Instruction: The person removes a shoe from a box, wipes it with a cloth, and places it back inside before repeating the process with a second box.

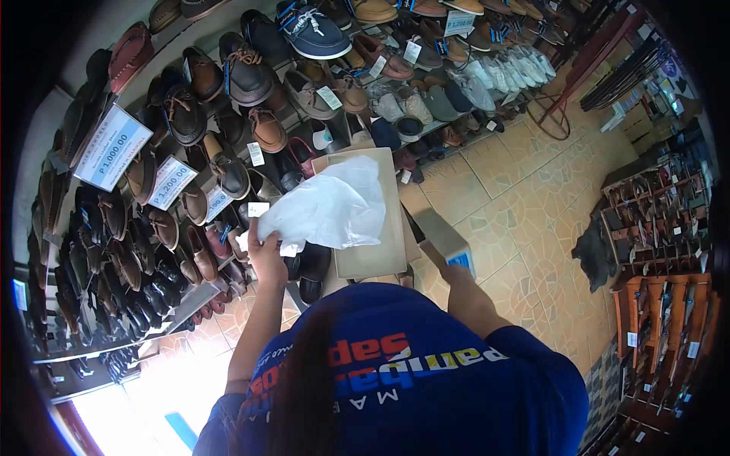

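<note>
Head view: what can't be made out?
- White wrapping, head view: contents, if any, hidden by its folds.
- Right hand, head view: some fingers hidden by the box.
- Box's blue label, head view: text too small.
- Doorway area, head view: washed out by glare.

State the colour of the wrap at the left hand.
The wrap is white, seen best in the head view.

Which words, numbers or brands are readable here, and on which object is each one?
"P 1,000.00": large left sign
"P 1,200.00": smaller sign beside it
"P 1,200.00": upper sign
"sapa", "pamba": blue shirt, upside down, partly hidden
Remaining print, including shoe tags: too small or blurred.
</note>
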`<state>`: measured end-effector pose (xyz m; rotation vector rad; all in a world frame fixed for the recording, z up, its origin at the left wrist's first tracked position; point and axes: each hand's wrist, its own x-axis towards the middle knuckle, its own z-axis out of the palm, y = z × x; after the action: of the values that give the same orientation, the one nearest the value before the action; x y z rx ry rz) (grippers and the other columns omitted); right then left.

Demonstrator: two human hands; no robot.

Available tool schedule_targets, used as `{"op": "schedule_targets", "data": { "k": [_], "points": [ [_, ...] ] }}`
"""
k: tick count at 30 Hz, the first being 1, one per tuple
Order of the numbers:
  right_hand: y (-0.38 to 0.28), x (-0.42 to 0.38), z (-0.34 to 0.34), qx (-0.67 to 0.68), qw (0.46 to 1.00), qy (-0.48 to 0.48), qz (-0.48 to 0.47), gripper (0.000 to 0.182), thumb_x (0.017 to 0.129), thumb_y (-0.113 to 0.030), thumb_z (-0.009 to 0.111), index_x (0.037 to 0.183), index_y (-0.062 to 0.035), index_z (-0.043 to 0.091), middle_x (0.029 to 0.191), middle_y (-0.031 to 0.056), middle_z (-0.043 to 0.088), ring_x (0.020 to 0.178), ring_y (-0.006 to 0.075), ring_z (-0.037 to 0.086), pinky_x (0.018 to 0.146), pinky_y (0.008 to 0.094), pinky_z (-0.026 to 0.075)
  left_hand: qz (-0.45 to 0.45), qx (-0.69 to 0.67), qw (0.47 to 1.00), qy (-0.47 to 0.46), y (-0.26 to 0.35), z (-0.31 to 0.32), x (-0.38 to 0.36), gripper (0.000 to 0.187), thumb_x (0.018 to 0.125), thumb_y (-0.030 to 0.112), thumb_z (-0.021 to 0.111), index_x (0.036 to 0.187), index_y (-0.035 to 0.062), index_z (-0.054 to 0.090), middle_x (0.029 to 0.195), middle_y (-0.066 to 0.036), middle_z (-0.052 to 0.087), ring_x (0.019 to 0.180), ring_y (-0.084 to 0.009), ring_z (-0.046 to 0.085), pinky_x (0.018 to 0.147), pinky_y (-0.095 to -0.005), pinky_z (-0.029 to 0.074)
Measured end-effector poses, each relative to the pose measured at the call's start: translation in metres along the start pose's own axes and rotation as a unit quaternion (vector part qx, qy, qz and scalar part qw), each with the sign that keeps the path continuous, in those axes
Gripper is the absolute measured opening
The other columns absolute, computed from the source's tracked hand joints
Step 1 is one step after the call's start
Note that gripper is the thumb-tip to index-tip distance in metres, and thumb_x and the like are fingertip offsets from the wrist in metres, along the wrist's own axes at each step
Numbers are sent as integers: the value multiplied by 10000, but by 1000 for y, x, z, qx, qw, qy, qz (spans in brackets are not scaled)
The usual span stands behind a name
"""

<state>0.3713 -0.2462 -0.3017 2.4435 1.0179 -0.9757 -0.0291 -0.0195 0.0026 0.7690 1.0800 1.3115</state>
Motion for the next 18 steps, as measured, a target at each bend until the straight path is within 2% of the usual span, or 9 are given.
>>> {"op": "schedule_targets", "data": {
  "k": [2,3,4,6,9,11,15,16,18],
  "points": [
    [4,-55,-32,12,999,11,-47,487,890,-356,297,1285,-113,448,1334,110,426,1234,296,398,1049,438,277,29,7,999,10,8,-4,5,585,794,-84,471,1345,-4,292,1189,-130,488,1027,-199,516,913,-309,403],
    [11,-55,-46,332,937,77,-75,480,901,-381,285,1255,-110,464,1286,103,463,1182,289,439,1019,439,316,75,15,997,5,10,-8,10,593,790,-88,474,1348,-4,291,1202,-129,480,1011,-198,517,899,-305,406],
    [27,-44,-70,614,772,133,-94,480,912,-405,274,1225,-107,481,1238,97,501,1129,281,480,989,441,356,98,52,994,21,14,-15,14,597,787,-99,471,1349,4,299,1216,-129,473,1010,-193,517,892,-295,404],
    [47,-23,-130,952,215,195,-100,498,933,-455,251,1165,-101,515,1142,84,576,1025,267,563,930,443,434,147,139,977,69,38,-11,11,603,785,-106,471,1352,22,308,1226,-132,468,1015,-181,513,891,-283,397],
    [15,-104,-263,900,289,287,-153,319,927,-335,452,1083,-71,539,1005,57,621,861,220,608,774,350,494,226,107,962,107,59,-12,12,614,795,-112,461,1363,60,304,1157,-123,505,926,-150,521,788,-251,429],
    [-27,-168,-309,755,448,412,-246,272,884,-316,544,1002,-73,570,918,46,626,777,188,601,685,332,481,269,133,947,118,71,-7,5,616,807,-99,454,1373,78,289,1122,-123,521,870,-129,529,711,-228,455],
    [-110,-246,-298,287,718,502,-388,231,768,-281,671,736,-68,586,649,90,559,578,234,544,518,357,409,210,132,961,121,80,-10,-4,613,808,-105,449,1375,67,290,1155,-126,513,927,-136,531,782,-243,436],
    [-128,-265,-290,60,739,519,-426,219,741,-266,661,705,-73,565,625,102,539,590,276,549,503,389,397,211,90,966,119,82,-8,-6,629,801,-126,440,1378,82,302,1147,-104,520,838,-109,518,700,-219,427],
    [-159,-268,-253,-74,756,401,-513,189,765,-275,604,725,-100,548,647,62,541,651,246,576,562,392,405,216,27,970,108,81,-8,-5,640,795,-147,426,1378,92,316,1145,-88,525,782,-91,513,654,-204,423]
  ]
}}
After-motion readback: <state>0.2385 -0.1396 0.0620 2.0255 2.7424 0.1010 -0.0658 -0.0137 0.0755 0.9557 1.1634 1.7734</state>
